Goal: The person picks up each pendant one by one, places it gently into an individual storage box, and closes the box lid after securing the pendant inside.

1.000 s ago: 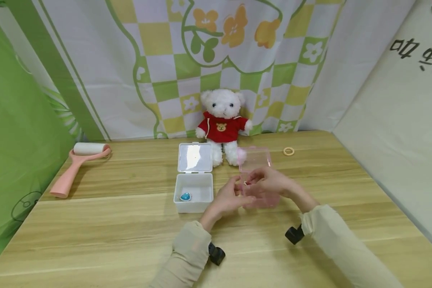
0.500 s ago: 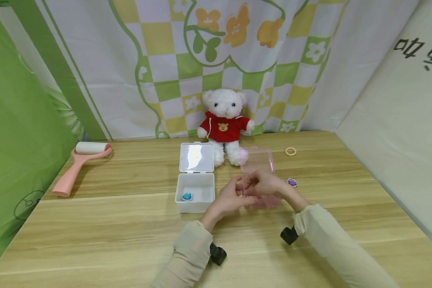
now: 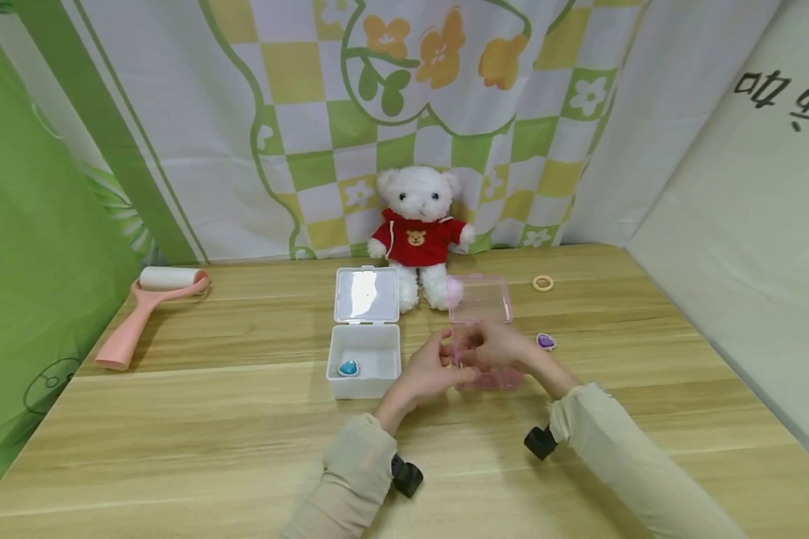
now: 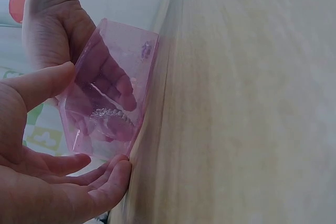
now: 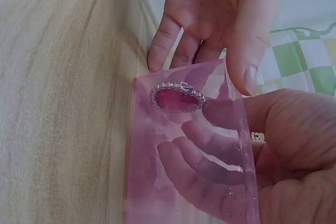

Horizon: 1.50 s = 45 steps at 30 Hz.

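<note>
My left hand (image 3: pixel 428 372) holds the near left side of a clear pink box (image 3: pixel 495 380), thumb at its rim and fingers along the outer wall, as the left wrist view shows. My right hand (image 3: pixel 495 346) reaches inside that box. Through the pink wall, in the right wrist view, a red gem charm (image 5: pixel 176 99) with a beaded silver edge shows at the right fingertips, apparently pinched there; the contact is partly hidden. From the left wrist only its beaded edge is visible. The box's transparent lid (image 3: pixel 480 300) is raised behind it.
A white box (image 3: pixel 364 386) with its lid up, left of the hands, contains a blue gem charm (image 3: pixel 348 368). A purple gem charm (image 3: pixel 546 342) and a wooden ring (image 3: pixel 542 284) lie to the right. Behind sits a teddy bear (image 3: pixel 418 236); a lint roller (image 3: pixel 141 318) lies far left.
My right hand has lowered slightly into the pink box with the red gem charm, which the head view no longer shows. The purple gem charm has come into sight beside the right wrist.
</note>
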Tool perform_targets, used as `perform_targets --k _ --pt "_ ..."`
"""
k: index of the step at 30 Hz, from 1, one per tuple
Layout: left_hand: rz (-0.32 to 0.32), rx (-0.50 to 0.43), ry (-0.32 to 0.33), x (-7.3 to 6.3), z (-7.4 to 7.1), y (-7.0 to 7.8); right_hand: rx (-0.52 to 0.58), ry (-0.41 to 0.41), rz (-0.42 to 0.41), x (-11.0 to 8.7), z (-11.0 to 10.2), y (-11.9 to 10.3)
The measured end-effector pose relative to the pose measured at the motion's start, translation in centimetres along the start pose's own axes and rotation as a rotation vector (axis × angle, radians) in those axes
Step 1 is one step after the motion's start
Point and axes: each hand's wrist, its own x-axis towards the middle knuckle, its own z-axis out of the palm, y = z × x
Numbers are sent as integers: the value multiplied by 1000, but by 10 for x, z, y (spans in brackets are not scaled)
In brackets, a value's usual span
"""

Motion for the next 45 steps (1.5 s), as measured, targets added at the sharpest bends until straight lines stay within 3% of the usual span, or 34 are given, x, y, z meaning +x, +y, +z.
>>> perform_targets --k 13,28,32,39,45 --pt "0 -22 -23 -3 -1 3 36 42 2 -1 0 -3" --pt "17 6 7 -3 -2 2 48 48 -115 -9 -18 -1" --pt "12 34 13 -3 0 2 43 92 -135 -18 -32 3" --pt "-4 38 10 -3 2 4 139 176 -136 -38 -56 18" --pt "-1 31 12 -4 1 3 157 256 -81 -51 -66 35"
